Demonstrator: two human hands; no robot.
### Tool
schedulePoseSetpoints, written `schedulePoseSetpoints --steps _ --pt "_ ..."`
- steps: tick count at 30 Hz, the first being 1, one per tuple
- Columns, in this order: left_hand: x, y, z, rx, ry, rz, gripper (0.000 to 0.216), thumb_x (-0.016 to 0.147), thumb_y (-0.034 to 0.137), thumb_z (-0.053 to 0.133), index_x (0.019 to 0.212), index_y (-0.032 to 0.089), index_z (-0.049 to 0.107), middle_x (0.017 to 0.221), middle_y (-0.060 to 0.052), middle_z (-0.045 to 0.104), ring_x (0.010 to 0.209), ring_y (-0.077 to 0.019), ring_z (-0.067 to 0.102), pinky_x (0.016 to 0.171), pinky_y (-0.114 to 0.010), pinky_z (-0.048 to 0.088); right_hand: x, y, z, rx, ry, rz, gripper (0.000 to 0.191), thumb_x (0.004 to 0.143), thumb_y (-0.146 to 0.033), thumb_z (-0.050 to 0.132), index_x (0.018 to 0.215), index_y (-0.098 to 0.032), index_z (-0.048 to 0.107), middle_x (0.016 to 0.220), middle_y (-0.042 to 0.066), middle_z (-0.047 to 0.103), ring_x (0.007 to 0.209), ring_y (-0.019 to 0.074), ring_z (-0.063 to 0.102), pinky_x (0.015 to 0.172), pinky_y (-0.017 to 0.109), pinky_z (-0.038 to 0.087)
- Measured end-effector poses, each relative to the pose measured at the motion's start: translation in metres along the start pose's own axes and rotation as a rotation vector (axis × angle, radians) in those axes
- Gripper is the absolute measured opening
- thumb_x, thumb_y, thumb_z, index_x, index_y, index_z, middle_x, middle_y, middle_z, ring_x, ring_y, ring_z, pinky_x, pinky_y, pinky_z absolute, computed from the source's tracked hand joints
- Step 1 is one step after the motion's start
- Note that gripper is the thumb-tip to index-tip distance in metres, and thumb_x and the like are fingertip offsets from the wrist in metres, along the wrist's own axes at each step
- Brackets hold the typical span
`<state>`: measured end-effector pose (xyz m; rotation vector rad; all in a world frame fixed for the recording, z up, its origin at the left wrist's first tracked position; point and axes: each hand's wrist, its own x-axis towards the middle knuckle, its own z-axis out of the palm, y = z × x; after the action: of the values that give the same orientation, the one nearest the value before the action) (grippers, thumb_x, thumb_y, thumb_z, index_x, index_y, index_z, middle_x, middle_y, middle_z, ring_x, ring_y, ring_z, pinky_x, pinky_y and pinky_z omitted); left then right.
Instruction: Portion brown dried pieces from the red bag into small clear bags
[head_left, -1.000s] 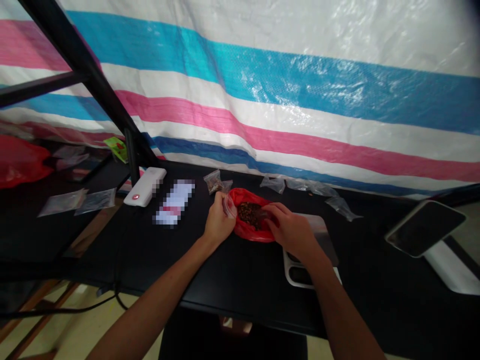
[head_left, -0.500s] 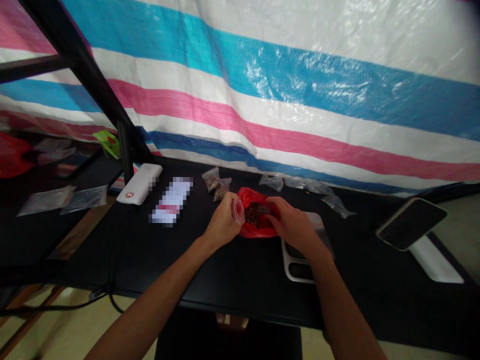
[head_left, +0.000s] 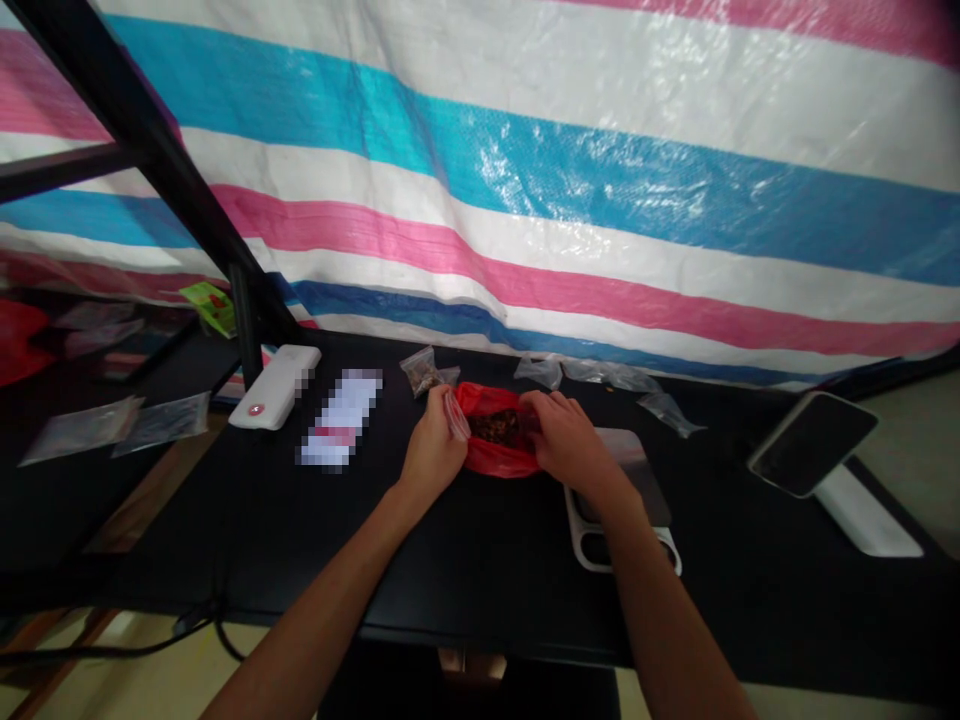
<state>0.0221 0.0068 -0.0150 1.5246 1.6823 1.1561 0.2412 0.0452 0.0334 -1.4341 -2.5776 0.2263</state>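
Observation:
An open red plastic bag (head_left: 499,462) lies on the black table, with dark brown, grainy bits (head_left: 496,427) inside. At its left rim my left hand (head_left: 435,440) is closed on a small clear zip bag (head_left: 455,415), whose mouth gapes. My right hand (head_left: 566,440) reaches over the right rim, fingers curled round a small see-through container (head_left: 530,418) at the brown bits; its exact shape is partly hidden. Under my right forearm sits a white kitchen scale (head_left: 630,470). Behind my left hand lies a filled small zip bag (head_left: 420,372), with another partly hidden.
Several clear plastic bags (head_left: 600,372) lie along the back edge. A phone (head_left: 814,443) leans on a white stand (head_left: 870,510) at the right. At the left are a white power bank (head_left: 276,388), a blurred-out phone-like screen (head_left: 341,420) and a black metal frame (head_left: 244,320).
Both hands and the red bag have shifted slightly left in view, and the camera has tilted up a little. The zip bag's mouth is turned more sideways, and more of the scale shows.

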Motion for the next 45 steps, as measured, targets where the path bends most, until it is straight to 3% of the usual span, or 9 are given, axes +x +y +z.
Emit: schedulePoseSetpoints --steps 3,6,11,18,23,30,34,39,45 --pt "0.003 0.002 -0.005 -0.026 -0.046 0.019 0.045 0.089 0.009 0.055 0.132 0.024 0.051 0.111 -0.009 0.075 0.100 -0.0269 0.075 0.086 -0.036 0.055 0.001 0.001 0.010 0.038 0.050 -0.076 0.039 0.081 0.000 0.058 0.113 -0.020 0.063 0.114 0.008 0.072 0.108 0.0263 0.056 0.091 0.039 0.038" --pt "0.003 0.006 -0.005 -0.082 -0.084 0.057 0.040 0.090 0.009 0.053 0.127 0.023 0.056 0.112 -0.008 0.075 0.098 -0.0235 0.075 0.087 -0.033 0.056 0.001 0.000 0.014 0.078 0.071 -0.100 0.045 0.083 -0.002 0.060 0.123 -0.021 0.065 0.119 0.007 0.072 0.110 0.0262 0.054 0.093 0.040 0.037" --pt "-0.002 0.011 0.001 -0.165 -0.028 0.061 0.043 0.086 0.007 0.057 0.127 0.021 0.057 0.111 -0.006 0.075 0.093 -0.0186 0.074 0.085 -0.029 0.057 0.001 -0.007 0.015 0.048 0.142 -0.042 0.040 0.086 -0.011 0.065 0.124 -0.023 0.069 0.122 0.007 0.072 0.111 0.0282 0.051 0.096 0.045 0.034" --pt "0.000 0.010 0.006 -0.227 0.016 0.113 0.034 0.085 0.008 0.058 0.116 0.019 0.060 0.096 -0.002 0.072 0.082 -0.0149 0.069 0.078 -0.025 0.055 0.001 -0.018 0.018 0.041 0.110 -0.067 0.043 0.085 -0.013 0.068 0.126 -0.022 0.070 0.123 0.007 0.072 0.116 0.0292 0.046 0.099 0.045 0.033" --pt "0.011 0.001 0.010 -0.262 0.031 0.148 0.029 0.084 0.009 0.059 0.111 0.020 0.061 0.098 -0.003 0.071 0.083 -0.0158 0.068 0.079 -0.027 0.055 0.002 -0.026 0.021 0.050 0.137 -0.040 0.031 0.091 -0.029 0.070 0.121 -0.021 0.069 0.116 0.009 0.074 0.116 0.0316 0.048 0.101 0.049 0.030" --pt "0.015 0.007 0.012 -0.350 -0.011 0.197 0.029 0.081 0.009 0.059 0.107 0.020 0.061 0.092 -0.001 0.069 0.081 -0.0152 0.065 0.077 -0.027 0.053 0.001 -0.027 0.025 0.125 0.182 0.080 0.040 0.079 -0.009 0.067 0.116 -0.023 0.067 0.112 0.008 0.073 0.114 0.0302 0.049 0.096 0.046 0.031" --pt "0.010 0.009 0.012 -0.352 0.020 0.214 0.032 0.079 0.008 0.060 0.109 0.020 0.060 0.094 -0.001 0.067 0.081 -0.0143 0.064 0.077 -0.026 0.052 0.003 -0.029 0.025 0.210 0.219 0.136 0.036 0.078 -0.012 0.068 0.112 -0.022 0.066 0.107 0.008 0.071 0.111 0.0280 0.053 0.095 0.042 0.033" --pt "0.014 0.004 0.011 -0.372 -0.030 0.189 0.022 0.085 0.017 0.063 0.107 0.019 0.060 0.093 -0.001 0.066 0.081 -0.0148 0.063 0.077 -0.027 0.052 0.003 -0.029 0.022 0.230 0.235 0.121 0.035 0.081 -0.014 0.069 0.114 -0.023 0.066 0.108 0.008 0.072 0.111 0.0278 0.053 0.095 0.042 0.033" --pt "0.016 -0.001 0.002 -0.330 0.123 0.213 0.042 0.085 0.027 0.073 0.121 0.021 0.053 0.114 -0.005 0.063 0.102 -0.0187 0.064 0.093 -0.033 0.052 0.003 -0.018 0.009 0.276 0.300 0.082 0.035 0.086 -0.018 0.068 0.120 -0.027 0.067 0.116 0.006 0.073 0.117 0.0293 0.051 0.101 0.046 0.033"
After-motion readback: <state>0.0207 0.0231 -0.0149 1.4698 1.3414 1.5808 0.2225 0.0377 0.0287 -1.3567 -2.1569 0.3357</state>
